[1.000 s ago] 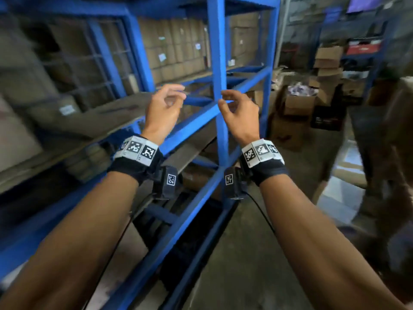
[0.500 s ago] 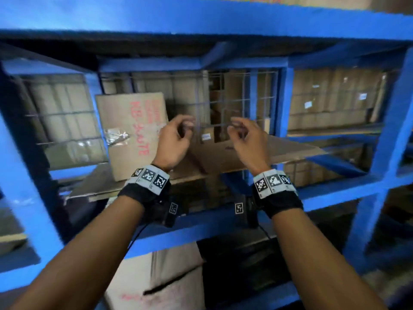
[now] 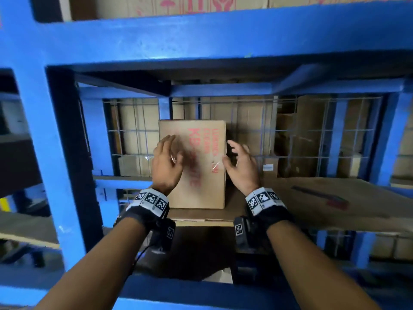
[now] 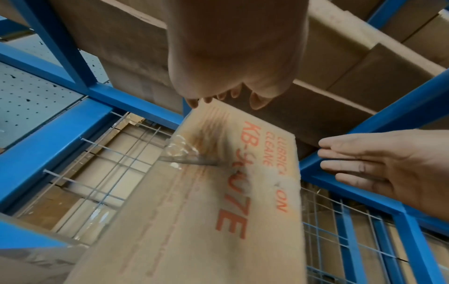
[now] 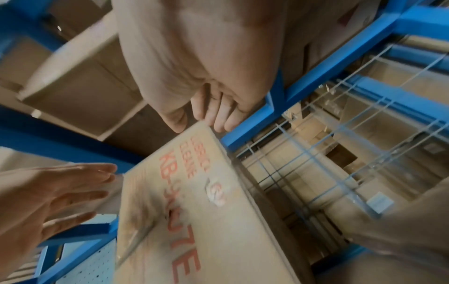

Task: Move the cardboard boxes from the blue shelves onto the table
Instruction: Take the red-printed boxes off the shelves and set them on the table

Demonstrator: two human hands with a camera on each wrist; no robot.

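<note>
Upright brown cardboard box (image 3: pixel 202 166), red "KB-…7E" lettering running 12-to-6; left hand (image 3: pixel 166 164) and right hand (image 3: pixel 241 166) flank it, fingers spread, holding nothing

The left hand (image 3: pixel 166 162) smears with motion blur and covers the middle of the red lettering on the cardboard box (image 3: pixel 201 189) — unreadable there; top-edge boxes (image 3: pixel 178 5) are cropped — prints partial.
</note>
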